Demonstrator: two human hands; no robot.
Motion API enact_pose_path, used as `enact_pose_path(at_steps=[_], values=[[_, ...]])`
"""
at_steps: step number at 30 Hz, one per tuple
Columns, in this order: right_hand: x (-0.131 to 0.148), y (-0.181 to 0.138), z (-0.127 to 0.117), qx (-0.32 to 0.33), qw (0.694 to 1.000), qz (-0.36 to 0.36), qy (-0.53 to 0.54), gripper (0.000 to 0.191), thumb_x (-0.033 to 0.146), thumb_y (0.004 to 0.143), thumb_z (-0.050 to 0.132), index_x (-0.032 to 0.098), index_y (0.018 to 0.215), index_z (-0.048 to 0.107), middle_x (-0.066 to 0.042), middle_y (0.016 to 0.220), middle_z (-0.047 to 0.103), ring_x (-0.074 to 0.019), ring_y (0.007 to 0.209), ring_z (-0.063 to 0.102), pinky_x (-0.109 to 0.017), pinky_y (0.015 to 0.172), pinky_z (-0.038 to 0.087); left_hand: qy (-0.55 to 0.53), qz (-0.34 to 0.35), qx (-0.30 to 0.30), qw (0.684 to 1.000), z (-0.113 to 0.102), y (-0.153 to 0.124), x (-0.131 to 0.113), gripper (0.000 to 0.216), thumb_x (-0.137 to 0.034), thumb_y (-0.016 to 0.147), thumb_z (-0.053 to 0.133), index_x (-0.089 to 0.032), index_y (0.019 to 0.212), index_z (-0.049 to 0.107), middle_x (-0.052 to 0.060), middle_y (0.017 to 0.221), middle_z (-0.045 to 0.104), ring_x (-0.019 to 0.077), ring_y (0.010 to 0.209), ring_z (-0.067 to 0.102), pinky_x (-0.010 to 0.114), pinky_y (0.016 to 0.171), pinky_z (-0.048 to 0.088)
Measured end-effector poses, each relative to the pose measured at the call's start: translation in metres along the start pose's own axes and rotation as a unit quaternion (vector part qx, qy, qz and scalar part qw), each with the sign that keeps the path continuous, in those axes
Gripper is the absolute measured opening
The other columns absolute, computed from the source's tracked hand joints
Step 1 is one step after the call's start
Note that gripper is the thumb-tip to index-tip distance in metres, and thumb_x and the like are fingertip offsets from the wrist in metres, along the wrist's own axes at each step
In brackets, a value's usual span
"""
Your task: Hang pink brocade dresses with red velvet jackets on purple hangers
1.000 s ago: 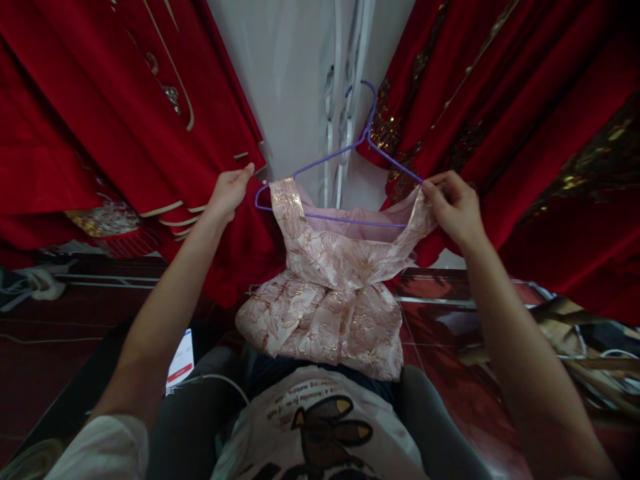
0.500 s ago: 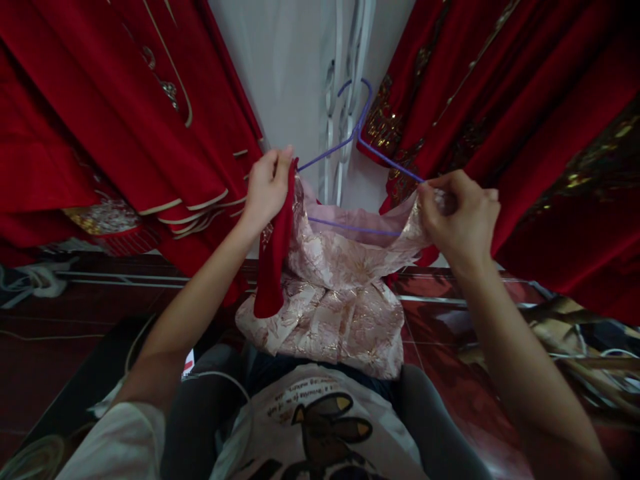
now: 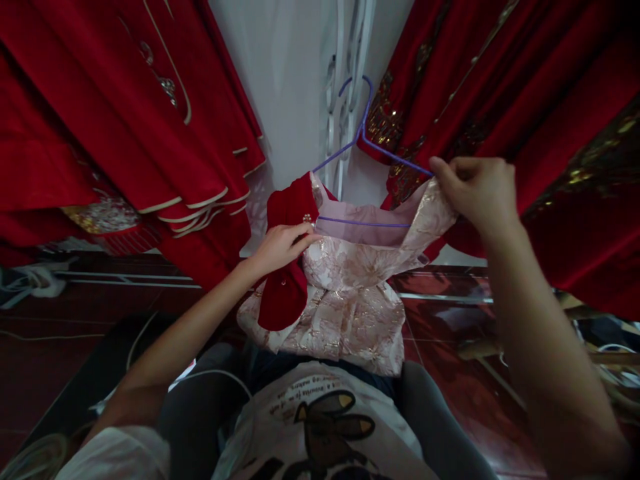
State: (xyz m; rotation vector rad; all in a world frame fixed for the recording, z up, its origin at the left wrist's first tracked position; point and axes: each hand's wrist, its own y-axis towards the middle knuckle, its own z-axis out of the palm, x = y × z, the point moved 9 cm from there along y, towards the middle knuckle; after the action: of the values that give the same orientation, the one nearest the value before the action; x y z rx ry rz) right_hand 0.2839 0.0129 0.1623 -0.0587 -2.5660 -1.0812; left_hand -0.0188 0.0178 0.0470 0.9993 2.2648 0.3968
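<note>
A pale pink brocade dress [image 3: 345,263] with gold threads hangs on a purple hanger [image 3: 361,133], its lower part resting toward my lap. A red fabric piece [image 3: 283,303] lies over its left shoulder and side, with a small jewelled ornament [image 3: 307,219] near the neckline. My left hand [image 3: 286,245] is closed at the left edge of the neckline, fingers pinching the cloth below the ornament. At the right shoulder, my right hand [image 3: 473,193] grips the strap by the hanger's end; its fingertips are partly hidden.
Red garments [image 3: 190,147] with pale trim hang at left, and more red garments [image 3: 480,100] with gold sequins at right. Behind is a white door [image 3: 290,80] with metal handles. A white rail [image 3: 130,279] runs low across the tiled floor. Mixed items [image 3: 610,347] lie at lower right.
My left hand has moved down from the left shoulder to the neckline edge. The red piece now spreads over the left shoulder. My right hand has shifted slightly right, still holding the strap.
</note>
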Motion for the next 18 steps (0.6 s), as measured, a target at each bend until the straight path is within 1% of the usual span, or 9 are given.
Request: enact_pose_path(at_steps=[1,3,6,8,12,14,16,17,18], values=[[-0.007,0.015,0.014,0.061,0.998,-0.005,0.002,0.052,0.055,0.087,0.058,0.017,0.052,0.053,0.002,0.042,0.038,-0.0088,0.049,0.036,-0.028,0.059,0.035,0.014,0.010,-0.011,1.000,-0.009,0.001,0.000,0.030,-0.044,0.095,0.048,-0.021,0.078,0.058,0.001,0.075,0.058,0.0147,0.074,0.056,0.028,0.072,0.043],[-0.022,0.037,0.052,0.223,0.974,0.000,0.039,0.051,0.054,0.083,0.064,0.016,0.049,0.055,0.004,0.039,0.036,-0.0068,0.047,0.031,-0.027,0.056,0.033,0.029,0.028,-0.058,0.998,-0.030,0.006,0.000,0.029,-0.043,0.092,0.053,-0.021,0.075,0.060,0.005,0.096,0.062,0.0182,0.096,0.057,0.034,0.090,0.044],[-0.030,0.047,0.103,0.413,0.903,0.054,0.102,0.042,0.050,0.081,0.066,0.014,0.060,0.064,0.002,0.046,0.050,-0.0075,0.047,0.041,-0.027,0.055,0.037,-0.025,0.009,-0.120,0.992,-0.050,0.017,0.012,0.033,-0.044,0.090,0.055,-0.019,0.070,0.058,0.009,0.123,0.057,0.0209,0.118,0.052,0.038,0.105,0.038],[-0.019,0.037,0.131,0.506,0.851,0.077,0.117,0.035,0.044,0.082,0.067,0.013,0.067,0.068,-0.001,0.056,0.061,-0.0088,0.053,0.053,-0.026,0.058,0.043,-0.086,-0.030,-0.134,0.987,-0.050,0.026,0.028,0.036,-0.045,0.089,0.055,-0.018,0.065,0.051,0.010,0.122,0.060,0.0210,0.118,0.054,0.037,0.104,0.040],[0.017,0.014,0.163,0.574,0.804,0.066,0.138,0.013,0.024,0.082,0.068,0.012,0.079,0.071,-0.001,0.072,0.069,-0.0079,0.060,0.062,-0.021,0.060,0.047,-0.122,-0.123,-0.154,0.973,-0.039,0.038,0.065,0.038,-0.039,0.087,0.054,-0.020,0.060,0.035,0.006,0.087,0.067,0.0191,0.095,0.062,0.033,0.089,0.047],[0.028,0.000,0.172,0.598,0.784,0.068,0.153,0.009,0.018,0.084,0.065,0.013,0.087,0.071,0.000,0.078,0.072,-0.0082,0.062,0.063,-0.021,0.060,0.049,-0.108,-0.163,-0.163,0.967,-0.038,0.041,0.079,0.033,-0.031,0.083,0.056,-0.021,0.061,0.033,0.001,0.069,0.059,0.0161,0.077,0.060,0.030,0.078,0.047],[0.037,-0.011,0.177,0.615,0.768,0.044,0.174,0.013,0.016,0.087,0.060,0.014,0.092,0.072,0.000,0.083,0.073,-0.0086,0.065,0.064,-0.021,0.062,0.051,-0.116,-0.202,-0.186,0.955,-0.042,0.043,0.089,0.027,-0.021,0.075,0.062,-0.021,0.066,0.036,-0.003,0.062,0.053,0.0139,0.066,0.056,0.028,0.071,0.046],[0.043,-0.008,0.176,0.587,0.788,0.009,0.185,0.012,0.015,0.086,0.060,0.015,0.091,0.072,0.001,0.081,0.074,-0.0084,0.065,0.064,-0.021,0.062,0.052,-0.130,-0.222,-0.196,0.946,-0.045,0.044,0.094,0.025,-0.018,0.072,0.064,-0.021,0.070,0.039,-0.004,0.062,0.053,0.0133,0.063,0.055,0.027,0.068,0.045],[0.048,0.001,0.172,0.531,0.824,-0.034,0.196,0.009,0.014,0.084,0.063,0.015,0.086,0.072,0.002,0.077,0.073,-0.0081,0.065,0.064,-0.020,0.061,0.052,-0.146,-0.242,-0.202,0.938,-0.048,0.046,0.098,0.024,-0.016,0.071,0.065,-0.021,0.075,0.041,-0.005,0.062,0.054,0.0133,0.060,0.054,0.027,0.065,0.045]])
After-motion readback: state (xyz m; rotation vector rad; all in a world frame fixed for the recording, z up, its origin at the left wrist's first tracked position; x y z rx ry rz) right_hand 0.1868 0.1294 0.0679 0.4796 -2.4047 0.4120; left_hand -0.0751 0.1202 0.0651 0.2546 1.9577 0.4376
